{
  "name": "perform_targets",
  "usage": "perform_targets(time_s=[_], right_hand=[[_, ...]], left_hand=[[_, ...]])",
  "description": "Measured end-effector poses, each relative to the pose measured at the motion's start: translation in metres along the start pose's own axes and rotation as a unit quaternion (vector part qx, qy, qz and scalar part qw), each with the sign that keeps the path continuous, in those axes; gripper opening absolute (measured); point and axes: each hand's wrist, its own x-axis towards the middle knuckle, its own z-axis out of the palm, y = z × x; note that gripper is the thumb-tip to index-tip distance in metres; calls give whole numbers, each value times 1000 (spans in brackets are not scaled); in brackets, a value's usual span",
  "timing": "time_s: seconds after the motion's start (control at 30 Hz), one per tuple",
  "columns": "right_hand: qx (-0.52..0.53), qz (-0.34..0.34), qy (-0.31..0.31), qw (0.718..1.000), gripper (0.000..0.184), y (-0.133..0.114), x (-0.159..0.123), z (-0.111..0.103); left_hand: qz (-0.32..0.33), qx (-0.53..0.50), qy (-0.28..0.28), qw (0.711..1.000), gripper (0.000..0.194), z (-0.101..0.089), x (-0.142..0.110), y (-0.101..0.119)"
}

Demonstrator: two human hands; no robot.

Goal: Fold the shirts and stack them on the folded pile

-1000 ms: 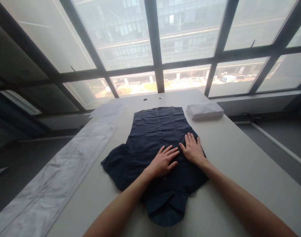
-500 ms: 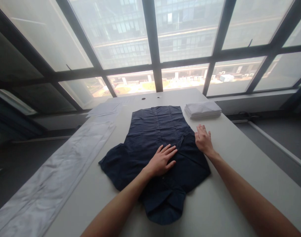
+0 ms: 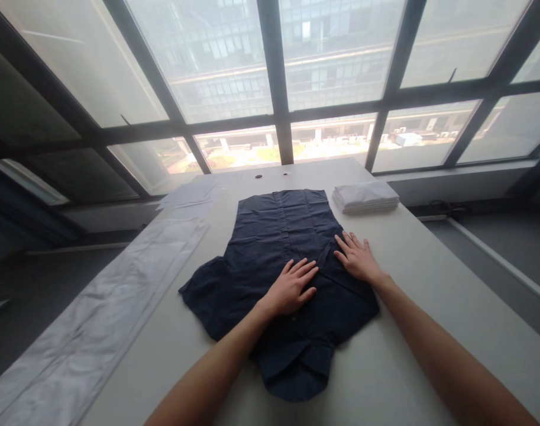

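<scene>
A dark navy button-up shirt point(image 3: 261, 236) lies spread on the white table point(image 3: 411, 278), its collar toward me and its hem toward the window. One short sleeve sticks out on the left; the one on the right is out as well, with creases beside it. My left hand point(image 3: 291, 288) rests flat on the middle of the shirt, fingers apart. At the shirt's right edge, my right hand point(image 3: 357, 257) lies with its fingers spread on the cloth near the sleeve. Neither hand grips anything.
A stack of folded white cloth point(image 3: 365, 196) stands at the table's far right. White sheets point(image 3: 192, 192) lie at the far left, and a long strip of wrinkled white fabric point(image 3: 114, 313) runs along the left edge. Large windows point(image 3: 332, 53) rise behind the table.
My right hand left the shirt's right part, moved to the right edge with fingers drawn together, then came back onto the cloth, spread. The right sleeve area reaches slightly farther right. My left hand stayed put.
</scene>
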Motion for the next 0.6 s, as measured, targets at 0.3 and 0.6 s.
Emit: perform_targets(time_s=[0.3, 0.6], right_hand=[[75, 33, 217, 973, 53, -7, -4, -14], [23, -35, 11, 999, 58, -26, -9, -3]], left_hand=[[-1, -4, 2, 1000, 59, 1, 0, -1], [-4, -7, 4, 1000, 58, 0, 0, 0]])
